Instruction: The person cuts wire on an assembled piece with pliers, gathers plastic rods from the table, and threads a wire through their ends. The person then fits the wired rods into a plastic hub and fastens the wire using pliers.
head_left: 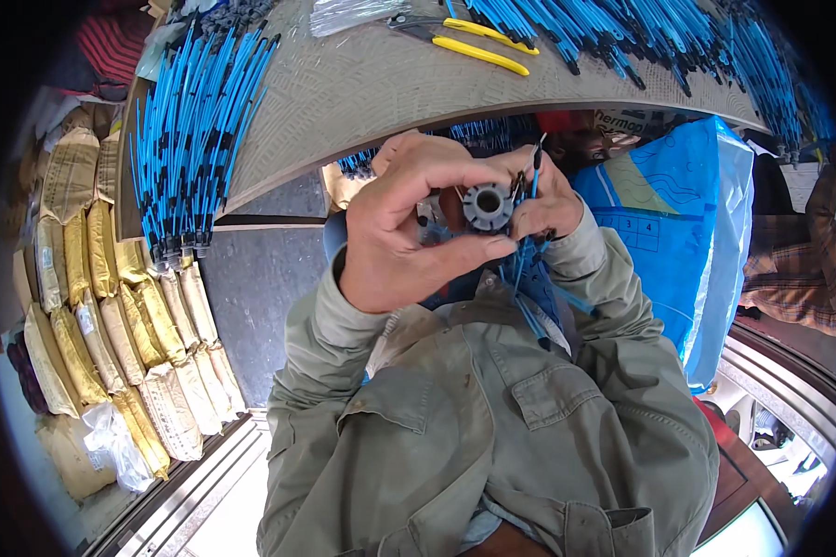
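Close in front of my chest, a dark round core (488, 207) with a central hole and slots around its rim faces up. My left hand (404, 213) is closed on it, forefinger along the far side and thumb along the near side. At its right side my right hand (550, 197) is bent with fingers pressed together on thin blue wires (528, 265). These have black ends, and some hang down toward my shirt. Part of the core and several of my right fingertips are hidden.
Across the far side curves a tabletop (344, 121) bearing bundles of blue wires (195, 139) and yellow-handled cutters (478, 54). Stacked tan and yellow packets (130, 325) stand at left. A big blue bag (669, 232) is close to my right arm.
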A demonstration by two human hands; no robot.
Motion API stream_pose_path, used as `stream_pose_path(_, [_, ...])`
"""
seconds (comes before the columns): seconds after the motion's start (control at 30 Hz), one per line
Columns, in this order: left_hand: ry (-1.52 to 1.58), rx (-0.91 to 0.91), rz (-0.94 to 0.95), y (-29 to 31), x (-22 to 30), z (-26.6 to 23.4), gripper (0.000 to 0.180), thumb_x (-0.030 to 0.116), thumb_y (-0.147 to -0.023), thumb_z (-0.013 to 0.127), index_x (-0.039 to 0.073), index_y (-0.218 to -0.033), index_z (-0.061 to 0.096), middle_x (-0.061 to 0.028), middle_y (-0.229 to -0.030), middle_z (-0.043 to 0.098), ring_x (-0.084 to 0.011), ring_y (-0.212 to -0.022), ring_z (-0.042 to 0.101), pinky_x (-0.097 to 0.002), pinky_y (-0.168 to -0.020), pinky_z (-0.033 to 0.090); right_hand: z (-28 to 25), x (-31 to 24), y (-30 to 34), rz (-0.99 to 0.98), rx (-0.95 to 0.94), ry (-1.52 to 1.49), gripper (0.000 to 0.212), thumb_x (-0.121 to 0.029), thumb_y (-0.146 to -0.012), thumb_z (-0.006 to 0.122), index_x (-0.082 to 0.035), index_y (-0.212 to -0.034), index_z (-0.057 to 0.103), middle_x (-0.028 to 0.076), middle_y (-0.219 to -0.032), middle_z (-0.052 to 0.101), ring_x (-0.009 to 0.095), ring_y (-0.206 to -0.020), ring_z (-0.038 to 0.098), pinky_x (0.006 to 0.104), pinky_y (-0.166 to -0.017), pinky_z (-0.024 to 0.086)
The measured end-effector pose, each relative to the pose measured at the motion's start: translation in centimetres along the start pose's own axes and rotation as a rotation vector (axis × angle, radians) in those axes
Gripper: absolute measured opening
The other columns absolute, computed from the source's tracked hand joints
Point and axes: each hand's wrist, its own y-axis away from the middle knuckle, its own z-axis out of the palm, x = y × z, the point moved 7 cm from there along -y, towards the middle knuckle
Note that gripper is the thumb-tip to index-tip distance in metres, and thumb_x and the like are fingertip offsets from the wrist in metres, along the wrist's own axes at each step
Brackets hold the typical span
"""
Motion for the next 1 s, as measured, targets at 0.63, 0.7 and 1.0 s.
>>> stream_pose_path(0.63, [0.205, 0.305, -0.286, 3.6, -3.3, -0.4, 0.036, 0.009, -0.081, 0.065, -0.003, -0.114, 0.057, -0.0149, -0.114, 0.058, -0.0218, -0.11, 0.05, -0.0336, -0.095, 0.036, 2.1, -1.4, 1.9, -0.509, 0.441, 0.686, 0.018, -0.004, -0.074, 0.069, 0.003, -0.079, 0.053, 0.022, -0.103, 0.057, 0.023, -0.093, 0.057, 0.0328, -0.078, 0.044])
stream_pose_path(0.7, [0.143, 0.324, -0.239, 3.8, -3.3, -0.6, 0.035, 0.009, -0.082, 0.064, -0.004, -0.113, 0.057, -0.0148, -0.114, 0.059, -0.0219, -0.109, 0.05, -0.0337, -0.095, 0.036, 2.1, -1.2, 1.6, -0.505, 0.421, 0.662, 0.018, -0.004, -0.075, 0.069, 0.003, -0.079, 0.053, 0.022, -0.104, 0.057, 0.023, -0.093, 0.057, 0.0325, -0.078, 0.044])
stream_pose_path(1.0, [-0.157, 0.421, -0.106, 3.8, -1.8, -0.9, 0.03, 0.01, -0.084, 0.061, -0.006, -0.109, 0.058, -0.0143, -0.11, 0.06, -0.021, -0.101, 0.052, -0.0331, -0.091, 0.038, 1.6, -0.3, 2.3, -0.452, 0.526, 0.713, 0.018, -0.004, -0.074, 0.071, 0.001, -0.083, 0.056, 0.012, -0.088, 0.057, 0.017, -0.074, 0.054, 0.0266, -0.065, 0.042])
